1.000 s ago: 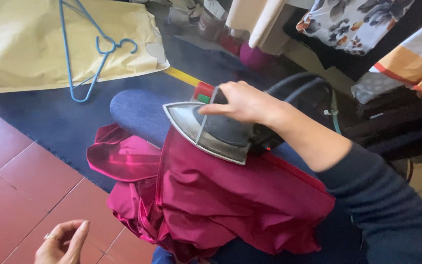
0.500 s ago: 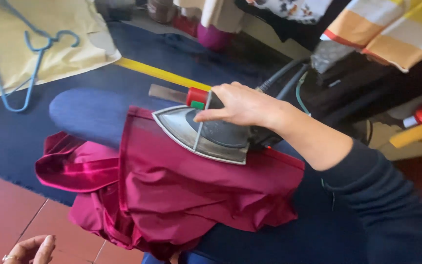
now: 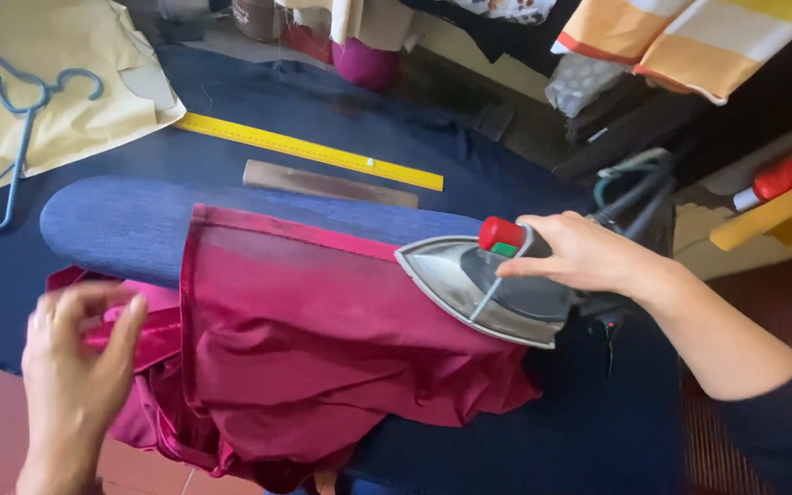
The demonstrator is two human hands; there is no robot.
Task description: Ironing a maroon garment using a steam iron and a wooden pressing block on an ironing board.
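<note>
- The right hand (image 3: 579,255) is clamped around the handle of the steam iron (image 3: 488,289), whose soleplate is tipped up on edge, its point aimed toward nine o'clock. A second ago the iron sat farther toward the narrow end of the sleeve board; it has since been drawn back toward three o'clock, so it now stands off the freshly pressed stretch.
- The magenta satin garment (image 3: 323,339) is slipped over the blue sleeve board (image 3: 112,229), its hemmed edge running straight across at about eleven o'clock from the iron. With the iron pulled away, a broad, smooth panel of cloth lies uncovered, which suggests that pass is finished and the fabric is free to be shifted.
- The left hand (image 3: 75,367) has come up from the lower edge of view and now hovers at eight o'clock, fingers loosely spread and holding nothing, just beside the bunched folds hanging off the board.
- On the dark blue tabletop (image 3: 323,119) beyond, at twelve o'clock, lie a yellow ruler (image 3: 309,151) and a wooden strip (image 3: 327,185); a blue hanger (image 3: 11,147) rests on pale paper at ten o'clock.
</note>
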